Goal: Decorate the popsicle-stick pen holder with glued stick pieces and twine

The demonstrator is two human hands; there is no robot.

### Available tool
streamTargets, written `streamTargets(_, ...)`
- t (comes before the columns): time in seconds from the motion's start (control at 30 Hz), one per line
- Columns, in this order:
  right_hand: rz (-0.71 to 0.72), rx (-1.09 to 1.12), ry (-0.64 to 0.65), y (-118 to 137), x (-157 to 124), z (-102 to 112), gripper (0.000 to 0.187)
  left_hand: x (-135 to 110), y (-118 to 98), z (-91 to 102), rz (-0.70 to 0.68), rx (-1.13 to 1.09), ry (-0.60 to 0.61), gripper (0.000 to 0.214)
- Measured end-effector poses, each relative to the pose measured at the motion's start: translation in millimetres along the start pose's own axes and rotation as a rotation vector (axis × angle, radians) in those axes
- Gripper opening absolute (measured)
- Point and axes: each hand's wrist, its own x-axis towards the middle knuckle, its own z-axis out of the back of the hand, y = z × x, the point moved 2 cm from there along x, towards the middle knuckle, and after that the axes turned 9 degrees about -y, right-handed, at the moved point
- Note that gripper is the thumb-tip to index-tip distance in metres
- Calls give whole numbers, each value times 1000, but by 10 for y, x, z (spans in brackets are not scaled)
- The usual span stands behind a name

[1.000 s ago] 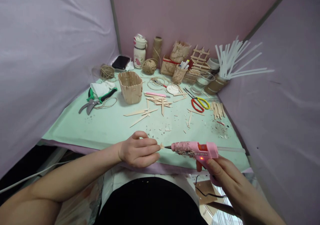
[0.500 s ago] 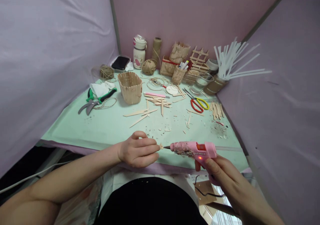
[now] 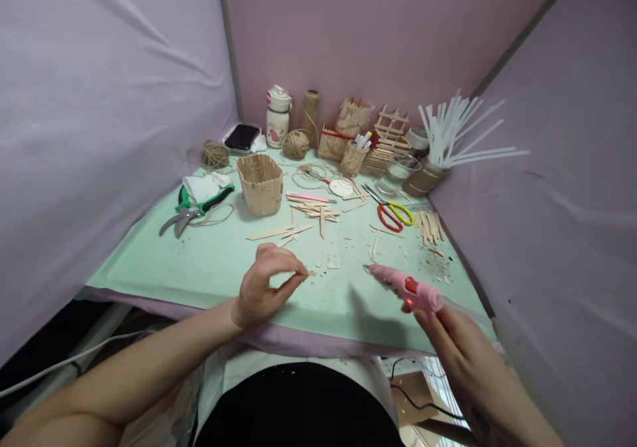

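My left hand [image 3: 271, 281] pinches a small piece of wood [image 3: 312, 273] between thumb and fingertips, above the near part of the table. On the right, my right hand [image 3: 445, 334] is wrapped round a pink glue gun [image 3: 401, 284] with a small lit red light. The gun's nozzle points up and left, apart from the wood piece. Beyond my left hand lie several flat wooden sticks [image 3: 273, 232]. A basket made of wooden sticks [image 3: 261, 185] stands upright farther back.
Green-handled pruning shears [image 3: 196, 208] lie at the left, scissors [image 3: 391, 211] at the right. Along the back stand a bottle [image 3: 277, 119], twine balls [image 3: 296, 144], stick-built boxes, a water cup [image 3: 397, 174] and a jar of white glue sticks [image 3: 450, 128]. Wood scraps are scattered midtable.
My right hand has drawn the glue gun away from the wood piece and tilted its nozzle upward. My left hand has turned and moved forward a little, still pinching the piece.
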Motion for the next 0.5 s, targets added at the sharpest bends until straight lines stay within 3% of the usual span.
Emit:
streamTargets(0.1,106,-316,-107,-406,118,-17,47,37,69,-34,461,-211,-198,28)
streamTargets(0.23,123,-737,-182,-951,192,-122,41,90,183,-64,954,-365,-246,33)
streamTargets(0.37,183,-867,-198,-1165,129,-192,41,119,234,-60,1180,-429,-300,41)
streamTargets(0.43,181,-888,-257,-1077,108,-156,44,129,231,-65,1229,-443,-316,42)
streamTargets(0.5,167,-816,-365,-836,124,-104,44,145,220,-74,1245,-456,-321,41)
